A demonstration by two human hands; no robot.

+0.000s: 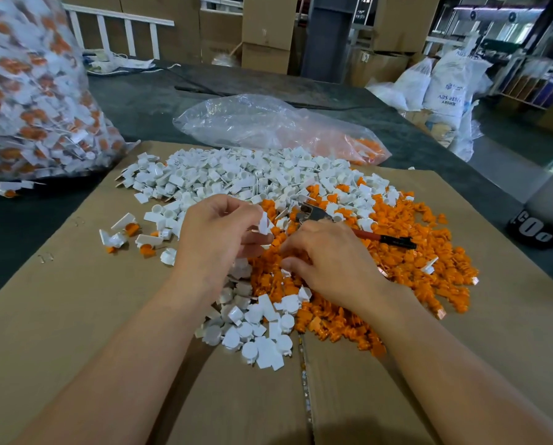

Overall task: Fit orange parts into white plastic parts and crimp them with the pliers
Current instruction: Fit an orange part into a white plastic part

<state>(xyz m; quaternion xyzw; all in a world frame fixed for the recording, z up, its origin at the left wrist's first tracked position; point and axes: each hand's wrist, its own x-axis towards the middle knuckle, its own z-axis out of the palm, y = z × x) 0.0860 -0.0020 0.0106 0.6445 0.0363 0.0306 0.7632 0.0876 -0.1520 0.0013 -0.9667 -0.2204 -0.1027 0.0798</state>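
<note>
A heap of white plastic parts (pixel 223 175) covers the far half of the flattened cardboard (pixel 60 316). Beside it, to the right, spreads a heap of orange parts (pixel 406 261). My left hand (pixel 217 239) pinches one white part (pixel 264 223) between thumb and fingers above the piles. My right hand (pixel 329 258) lies palm down on the orange heap, fingers curled into it; whether it holds a part I cannot tell. The pliers (pixel 349 226), metal jaws and red-black handles, lie on the orange parts just behind my right hand, untouched.
A few assembled white-and-orange pieces (pixel 130 232) lie at the left of the cardboard. A big clear bag of assembled pieces (pixel 31 91) stands far left. A nearly flat clear bag with some orange parts (pixel 268 126) lies behind the heaps. Boxes and sacks fill the background.
</note>
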